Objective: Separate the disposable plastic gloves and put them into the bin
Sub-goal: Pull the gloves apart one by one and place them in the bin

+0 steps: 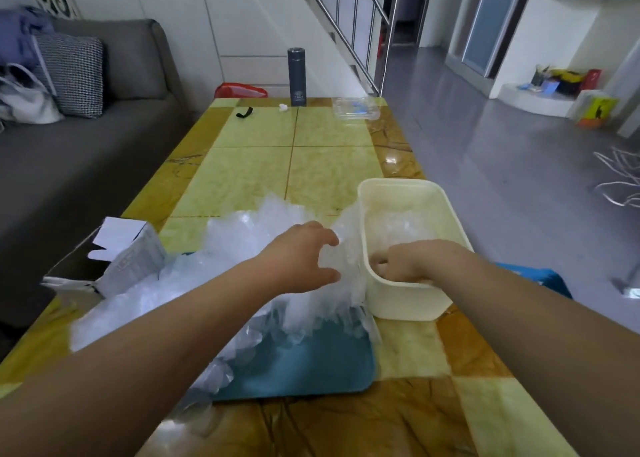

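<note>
A living room with a grey sofa [114, 75] at the left and a glossy grey floor [485, 144] at the right was seen around a long table [311, 179] patterned in yellow-green and brown. At the table's near left an opened cardboard box [128, 259] was laid on its side. Beside it a heap of gloves [235, 248], thin, clear and crinkled with a whitish sheen, was spread over a teal tray [311, 370] and spilled past the tray's left edge. The left hand [301, 255] was held at the heap's right end, thumb and fingers curved round a bunch of gloves draped against the wall of a cream bin [408, 304]. More clear gloves were seen inside the bin. The right hand [405, 262] was lowered into the bin, fingers curled downward; whether anything was gripped by them could not be told. At the far end a dark flask [296, 77] was stood upright, a clear plastic container [356, 108] to its right.
</note>
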The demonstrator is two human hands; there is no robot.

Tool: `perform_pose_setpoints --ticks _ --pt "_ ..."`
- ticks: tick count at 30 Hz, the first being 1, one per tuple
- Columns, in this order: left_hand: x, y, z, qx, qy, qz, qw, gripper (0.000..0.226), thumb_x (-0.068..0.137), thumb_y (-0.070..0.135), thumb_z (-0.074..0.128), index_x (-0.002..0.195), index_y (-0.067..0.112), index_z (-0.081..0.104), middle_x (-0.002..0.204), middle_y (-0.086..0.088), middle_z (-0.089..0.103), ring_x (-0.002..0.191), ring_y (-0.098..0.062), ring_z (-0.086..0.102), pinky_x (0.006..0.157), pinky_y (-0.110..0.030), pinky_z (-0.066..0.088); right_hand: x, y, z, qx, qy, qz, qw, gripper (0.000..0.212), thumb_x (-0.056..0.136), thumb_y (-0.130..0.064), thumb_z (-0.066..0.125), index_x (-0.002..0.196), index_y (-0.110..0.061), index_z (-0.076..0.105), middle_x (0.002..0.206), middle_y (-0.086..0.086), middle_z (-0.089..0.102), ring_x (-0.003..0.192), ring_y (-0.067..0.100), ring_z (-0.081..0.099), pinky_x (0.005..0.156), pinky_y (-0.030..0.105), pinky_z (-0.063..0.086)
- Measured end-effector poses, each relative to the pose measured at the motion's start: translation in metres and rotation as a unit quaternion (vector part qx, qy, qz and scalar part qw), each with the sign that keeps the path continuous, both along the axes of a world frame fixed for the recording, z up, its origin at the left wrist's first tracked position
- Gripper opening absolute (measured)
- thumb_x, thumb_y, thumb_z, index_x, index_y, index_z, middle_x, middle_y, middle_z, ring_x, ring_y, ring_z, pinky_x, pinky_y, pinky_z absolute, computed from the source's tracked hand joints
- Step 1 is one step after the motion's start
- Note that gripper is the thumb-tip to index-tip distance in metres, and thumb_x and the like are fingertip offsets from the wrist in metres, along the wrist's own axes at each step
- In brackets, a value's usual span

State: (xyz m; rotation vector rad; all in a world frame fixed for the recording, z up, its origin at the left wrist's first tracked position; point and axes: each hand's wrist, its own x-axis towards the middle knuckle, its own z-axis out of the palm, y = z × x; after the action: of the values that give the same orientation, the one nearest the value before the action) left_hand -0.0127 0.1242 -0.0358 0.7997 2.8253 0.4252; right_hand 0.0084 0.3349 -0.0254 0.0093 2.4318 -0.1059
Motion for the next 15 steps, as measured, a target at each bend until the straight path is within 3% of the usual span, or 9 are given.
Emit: perform_pose_setpoints --ticks 4,6,9,12,14,15 --pt "0.0 0.0 -0.004 0.025 0.015 0.063 0.998 0.016 0.093 0.029 0.067 0.108 0.027 0.072 0.111 0.005 0.07 0.102 -0.019 0.066 0.09 -0.04 0.058 0.018 0.013 0.012 -0.047 0.087 -0.043 0.994 0.078 0.087 -0.058 0.064 0.156 -0.033 0.036 0.158 -0.004 0.043 0.139 0.026 0.046 0.112 0.042 0.039" --pt "0.002 -0.006 0.001 0.047 0.038 0.077 0.995 0.014 0.094 0.022 0.061 0.091 0.03 0.071 0.098 0.007 0.071 0.093 -0.019 0.067 0.083 -0.041 0.06 0.022 0.017 0.031 -0.092 0.15 -0.064 0.982 0.081 0.085 -0.057 0.07 0.155 -0.028 0.041 0.156 -0.004 0.045 0.138 0.021 0.048 0.113 0.037 0.04" --pt "0.008 -0.023 0.013 0.106 0.056 0.093 0.988 0.016 0.098 0.021 0.059 0.096 0.025 0.074 0.104 0.008 0.072 0.099 -0.016 0.064 0.088 -0.04 0.057 0.028 0.011 0.061 -0.127 0.227 -0.068 0.963 0.061 0.091 -0.047 0.069 0.145 -0.019 0.056 0.146 -0.001 0.057 0.129 0.016 0.057 0.102 0.027 0.043" --pt "0.014 -0.041 0.028 0.199 0.112 0.091 0.969 0.009 0.098 0.022 0.067 0.098 0.024 0.076 0.117 0.01 0.069 0.117 -0.011 0.058 0.098 -0.027 0.044 0.039 -0.017 0.074 -0.189 0.368 -0.06 0.908 0.039 0.094 -0.038 0.067 0.129 -0.02 0.068 0.126 -0.003 0.069 0.111 0.011 0.064 0.089 0.021 0.046" --pt "0.019 -0.05 0.043 0.283 0.121 0.101 0.946 0.005 0.095 0.023 0.073 0.095 0.025 0.078 0.117 0.017 0.068 0.122 0.001 0.053 0.101 -0.017 0.035 0.048 -0.04 0.074 -0.275 0.384 -0.062 0.879 0.044 0.09 -0.04 0.072 0.131 -0.024 0.066 0.124 -0.01 0.067 0.108 0.006 0.062 0.085 0.017 0.047" --pt "0.023 -0.053 0.053 0.326 0.114 0.112 0.932 0.004 0.095 0.023 0.074 0.095 0.025 0.078 0.109 0.023 0.068 0.116 0.01 0.055 0.098 -0.011 0.036 0.053 -0.05 0.073 -0.307 0.363 -0.063 0.877 0.056 0.086 -0.046 0.076 0.136 -0.026 0.062 0.128 -0.013 0.063 0.112 0.005 0.06 0.088 0.018 0.047"
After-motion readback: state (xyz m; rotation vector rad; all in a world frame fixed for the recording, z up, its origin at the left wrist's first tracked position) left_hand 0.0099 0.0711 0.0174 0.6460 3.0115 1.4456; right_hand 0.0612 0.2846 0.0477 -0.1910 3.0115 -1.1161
